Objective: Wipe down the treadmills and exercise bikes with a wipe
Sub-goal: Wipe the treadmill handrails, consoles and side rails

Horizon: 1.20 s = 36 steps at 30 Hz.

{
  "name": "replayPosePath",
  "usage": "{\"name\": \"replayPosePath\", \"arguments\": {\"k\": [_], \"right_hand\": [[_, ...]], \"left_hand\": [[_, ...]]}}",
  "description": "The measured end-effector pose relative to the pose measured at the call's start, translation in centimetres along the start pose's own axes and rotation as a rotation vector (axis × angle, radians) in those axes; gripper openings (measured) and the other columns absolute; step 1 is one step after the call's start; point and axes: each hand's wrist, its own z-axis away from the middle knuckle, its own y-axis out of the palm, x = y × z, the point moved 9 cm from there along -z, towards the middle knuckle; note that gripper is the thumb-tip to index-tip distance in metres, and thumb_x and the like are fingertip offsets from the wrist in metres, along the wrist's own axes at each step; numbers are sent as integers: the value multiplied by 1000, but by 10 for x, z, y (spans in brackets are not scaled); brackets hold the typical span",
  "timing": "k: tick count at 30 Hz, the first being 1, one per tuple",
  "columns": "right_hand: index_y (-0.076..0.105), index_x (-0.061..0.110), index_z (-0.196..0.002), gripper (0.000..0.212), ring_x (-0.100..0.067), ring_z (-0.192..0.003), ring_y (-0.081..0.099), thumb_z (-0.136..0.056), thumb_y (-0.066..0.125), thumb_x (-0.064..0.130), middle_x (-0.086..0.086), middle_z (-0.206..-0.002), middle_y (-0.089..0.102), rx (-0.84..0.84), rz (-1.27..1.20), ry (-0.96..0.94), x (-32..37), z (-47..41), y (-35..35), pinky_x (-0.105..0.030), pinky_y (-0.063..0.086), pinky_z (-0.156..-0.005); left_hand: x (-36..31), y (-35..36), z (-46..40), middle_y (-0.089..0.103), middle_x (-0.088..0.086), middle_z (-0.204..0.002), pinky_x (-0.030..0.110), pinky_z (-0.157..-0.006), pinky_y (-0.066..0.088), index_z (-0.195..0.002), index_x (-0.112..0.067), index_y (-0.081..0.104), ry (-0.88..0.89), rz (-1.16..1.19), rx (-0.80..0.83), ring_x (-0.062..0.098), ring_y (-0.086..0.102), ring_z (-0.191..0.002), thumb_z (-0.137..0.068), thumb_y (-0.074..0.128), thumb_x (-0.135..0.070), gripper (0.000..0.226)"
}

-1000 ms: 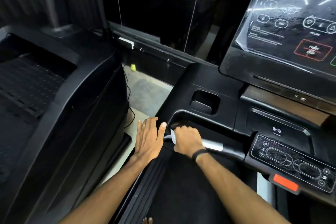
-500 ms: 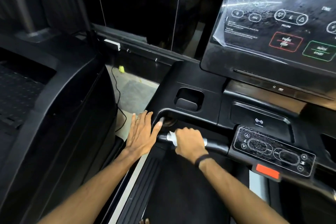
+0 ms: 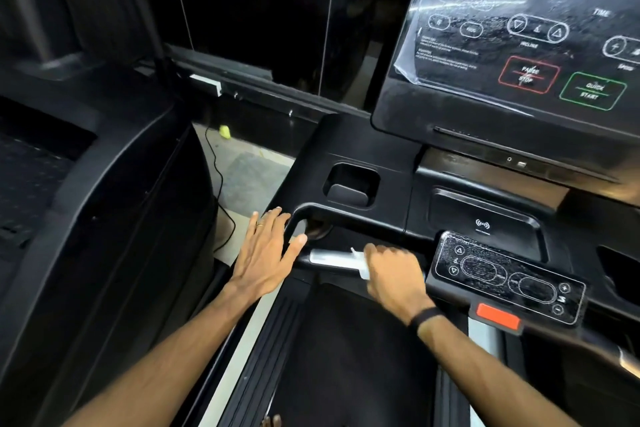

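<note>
I stand on a black treadmill [image 3: 367, 146] facing its console. My right hand [image 3: 393, 276] grips a white wipe [image 3: 363, 269] wrapped round the front handlebar, just right of the bar's silver sensor strip [image 3: 332, 258]. Only a small edge of the wipe shows beside the fingers. My left hand [image 3: 265, 255] lies flat with fingers spread on the left corner of the console frame, thumb pointing toward the bar. The large touch display [image 3: 519, 45] with its film cover stands at the upper right.
A small control panel [image 3: 509, 279] with a red stop tab [image 3: 498, 317] sits right of my right hand. Another black machine [image 3: 104, 201] stands close on the left. Between them runs a strip of floor with a cable [image 3: 221, 191]. Dark glass lies ahead.
My right hand has slid with the wipe to the right along the handlebar, uncovering the silver sensor strip. My left hand stays on the console corner. The view has shifted leftward.
</note>
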Motion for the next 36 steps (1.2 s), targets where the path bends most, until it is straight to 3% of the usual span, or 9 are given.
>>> {"name": "replayPosePath", "arguments": {"k": [4,8,12,16,19,23,27,30,36], "right_hand": [[69,13,-83,45,-13,-63,67,-65,85,52,-3,-70,73,573,-447,74,-23,-11,18,-27,47,-66],[59,15,-111,44,-30,-95,65,-81,72,45,-8,-102,67,132,-45,39,-20,-1,3,-37,46,-79],[58,12,-113,57,-27,-77,49,-58,74,8,-2,-90,52,-230,-23,10,-16,38,4,-39,41,-70],[55,11,-123,71,-26,-84,51,-54,72,7,0,-95,51,-227,-17,20,-23,46,3,-40,42,-95],[55,10,-122,70,-26,-97,54,-53,70,7,-1,-97,52,-238,38,56,-34,52,0,-48,22,-121],[44,7,-146,74,-28,-145,34,-72,46,1,-7,-146,50,-250,66,64,-46,75,5,-47,1,-124],[35,7,-153,85,-25,-152,20,-69,35,3,-10,-162,28,-254,-61,13,-46,108,4,-48,-1,-124],[44,12,-145,81,-28,-147,28,-64,45,7,-12,-157,36,-369,-245,74,-60,135,-10,-46,10,-120],[63,10,-120,41,-20,-115,53,-94,33,19,-2,-122,61,-832,-665,494,-138,162,-47,-47,40,-100]], "left_hand": [[-8,3,2,45,13,-150,42,-125,6,-143,-7,44,102,-37,13,22,34,-145,-96,25,-62,74],[-14,8,3,47,12,-149,44,-125,8,-143,-7,45,177,-99,33,23,36,-144,-97,23,-65,77],[-27,13,3,49,15,-147,46,-123,12,-140,-3,49,262,-164,66,26,40,-142,-97,24,-64,78],[-41,16,1,50,14,-147,46,-124,11,-139,-5,50,305,-137,72,24,39,-143,-98,25,-62,75],[-69,19,-3,49,12,-147,45,-124,9,-140,-6,49,341,-61,62,23,36,-144,-98,25,-63,74],[-114,24,-2,49,14,-148,34,-124,0,-141,-5,48,418,73,21,21,33,-143,-99,32,-56,68],[-154,36,-1,46,9,-149,40,-125,6,-144,-6,43,485,190,41,19,36,-144,-101,21,-61,74],[-178,45,-1,46,10,-149,42,-125,6,-144,-5,42,516,235,54,20,36,-144,-99,18,-64,78],[-184,60,-21,52,8,-139,47,-122,17,-134,-8,51,330,281,56,24,45,-134,-98,22,-56,67]]}}
